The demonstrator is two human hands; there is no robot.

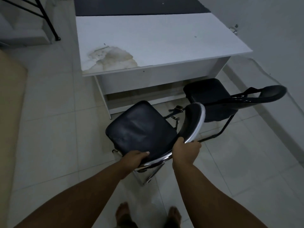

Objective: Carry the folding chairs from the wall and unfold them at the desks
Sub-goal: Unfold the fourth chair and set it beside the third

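Observation:
A black padded folding chair point(139, 129) with a chrome frame stands on the tiled floor in front of a white desk point(148, 43). My left hand point(134, 159) grips the near edge of its seat. My right hand point(186, 150) is closed on the chrome-rimmed backrest, which angles up to the right of the seat. A second black folding chair point(213, 99) stands unfolded to the right, its seat partly under the desk and its backrest reaching toward the right wall.
The desk top has a brownish stain point(113, 58) near its front left corner. A black metal frame point(47, 18) stands at upper left. A beige surface point(9, 96) lies along the left edge. My bare feet point(148, 214) are on white tiles.

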